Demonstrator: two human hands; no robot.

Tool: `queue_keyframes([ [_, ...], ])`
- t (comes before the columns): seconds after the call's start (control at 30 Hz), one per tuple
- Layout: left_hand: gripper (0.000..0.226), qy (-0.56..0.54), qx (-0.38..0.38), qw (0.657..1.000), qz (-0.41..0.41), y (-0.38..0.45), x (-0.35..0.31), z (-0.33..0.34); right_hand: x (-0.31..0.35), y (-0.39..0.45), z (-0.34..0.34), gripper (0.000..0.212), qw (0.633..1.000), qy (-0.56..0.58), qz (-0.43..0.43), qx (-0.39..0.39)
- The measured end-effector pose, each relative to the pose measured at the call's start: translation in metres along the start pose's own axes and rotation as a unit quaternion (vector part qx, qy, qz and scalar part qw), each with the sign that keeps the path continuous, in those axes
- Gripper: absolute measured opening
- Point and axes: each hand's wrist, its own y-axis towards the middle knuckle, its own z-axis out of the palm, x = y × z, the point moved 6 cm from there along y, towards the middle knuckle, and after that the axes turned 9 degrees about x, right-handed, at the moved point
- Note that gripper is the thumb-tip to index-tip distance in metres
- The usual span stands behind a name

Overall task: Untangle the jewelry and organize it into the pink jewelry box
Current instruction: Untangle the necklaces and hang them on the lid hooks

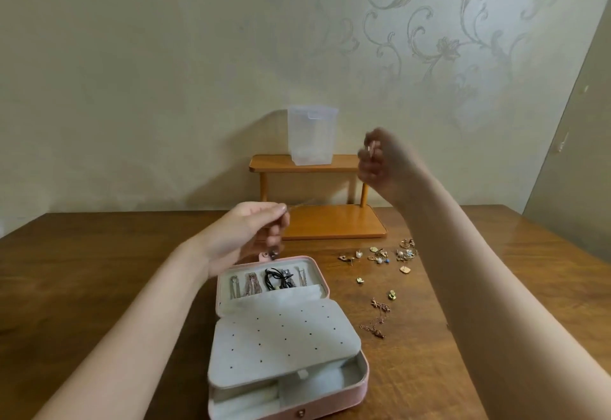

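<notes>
The pink jewelry box [287, 337] lies open at 6 o'clock on the table [99, 270], several necklaces already in its lid. Both the left hand [246, 237] and the right hand [380, 161] pinch a thin chain [302, 204] stretched between them. Loose earrings [383, 256] and a rose chain [377, 318] at 3 o'clock remain.

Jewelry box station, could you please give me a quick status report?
Both hands raised, left hand and right hand pinching a thin chain between them. Pink jewelry box open, necklaces hung in lid. Earrings loose on table. Nothing blocking.
</notes>
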Motion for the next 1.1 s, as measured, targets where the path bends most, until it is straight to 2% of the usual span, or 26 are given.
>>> queue_keyframes([
  [0.03,0.029,0.06,-0.011,0.998,-0.01,-0.002,0.0,-0.004,-0.009,-0.003,-0.006,0.02,0.994,-0.103,0.035,0.017],
  [0.07,0.03,0.124,-0.019,0.992,-0.019,-0.002,-0.002,-0.006,-0.019,-0.008,-0.008,0.02,0.97,-0.227,0.075,0.051],
  [0.13,0.031,0.249,-0.024,0.968,-0.025,0.0,-0.011,-0.002,-0.036,-0.015,-0.009,0.02,0.859,-0.48,0.131,0.116],
  [0.17,0.031,0.301,-0.015,0.953,-0.019,0.003,-0.016,0.003,-0.039,-0.016,-0.007,0.022,0.801,-0.573,0.123,0.123],
  [0.2,0.032,0.342,0.001,0.94,-0.011,0.006,-0.02,0.009,-0.04,-0.016,-0.003,0.024,0.771,-0.619,0.092,0.116],
  [0.23,0.032,0.369,0.021,0.929,-0.006,0.01,-0.023,0.014,-0.04,-0.017,0.005,0.028,0.782,-0.608,0.057,0.128],
  [0.27,0.032,0.38,0.034,0.924,-0.006,0.014,-0.024,0.018,-0.044,-0.02,0.016,0.032,0.825,-0.537,0.04,0.174],
  [0.3,0.032,0.377,0.037,0.925,-0.009,0.017,-0.023,0.018,-0.054,-0.026,0.029,0.035,0.876,-0.413,0.056,0.243],
  [0.33,0.03,0.366,0.027,0.93,-0.009,0.02,-0.023,0.016,-0.064,-0.032,0.039,0.036,0.905,-0.288,0.088,0.3],
  [0.37,0.028,0.357,0.006,0.934,-0.004,0.022,-0.025,0.011,-0.071,-0.036,0.043,0.035,0.916,-0.206,0.116,0.324],
  [0.4,0.029,0.359,-0.023,0.933,0.001,0.023,-0.026,0.006,-0.076,-0.038,0.042,0.032,0.916,-0.183,0.138,0.329],
  [0.47,0.03,0.374,-0.069,0.925,0.002,0.024,-0.026,-0.003,-0.076,-0.031,0.035,0.023,0.915,-0.241,0.134,0.294],
  [0.57,0.026,0.337,-0.031,0.94,-0.034,0.027,-0.006,-0.011,-0.058,-0.017,0.023,0.019,0.914,-0.339,0.077,0.209],
  [0.63,0.014,0.357,-0.026,0.932,-0.058,0.032,0.013,-0.019,-0.048,-0.015,0.026,0.02,0.884,-0.418,0.042,0.204],
  [0.7,0.024,0.425,-0.026,0.899,-0.106,0.04,0.035,-0.027,-0.044,-0.013,0.03,0.018,0.827,-0.519,0.03,0.213],
  [0.73,0.032,0.474,-0.024,0.869,-0.141,0.044,0.046,-0.028,-0.043,-0.011,0.03,0.018,0.802,-0.557,0.032,0.213],
  [0.8,0.033,0.558,-0.023,0.808,-0.19,0.051,0.063,-0.028,-0.043,-0.007,0.026,0.017,0.771,-0.601,0.04,0.208],
  [0.83,0.027,0.579,-0.026,0.79,-0.2,0.055,0.069,-0.027,-0.042,-0.006,0.024,0.018,0.762,-0.613,0.043,0.203],
  [0.9,0.021,0.6,-0.038,0.774,-0.198,0.059,0.074,-0.024,-0.041,-0.004,0.022,0.02,0.755,-0.624,0.043,0.199],
  [0.97,0.021,0.613,-0.042,0.768,-0.183,0.061,0.072,-0.025,-0.04,-0.005,0.023,0.024,0.762,-0.612,0.039,0.21],
  [1.1,0.018,0.592,-0.095,0.794,-0.097,0.05,0.041,-0.027,-0.039,-0.011,0.031,0.021,0.776,-0.583,0.015,0.238],
])
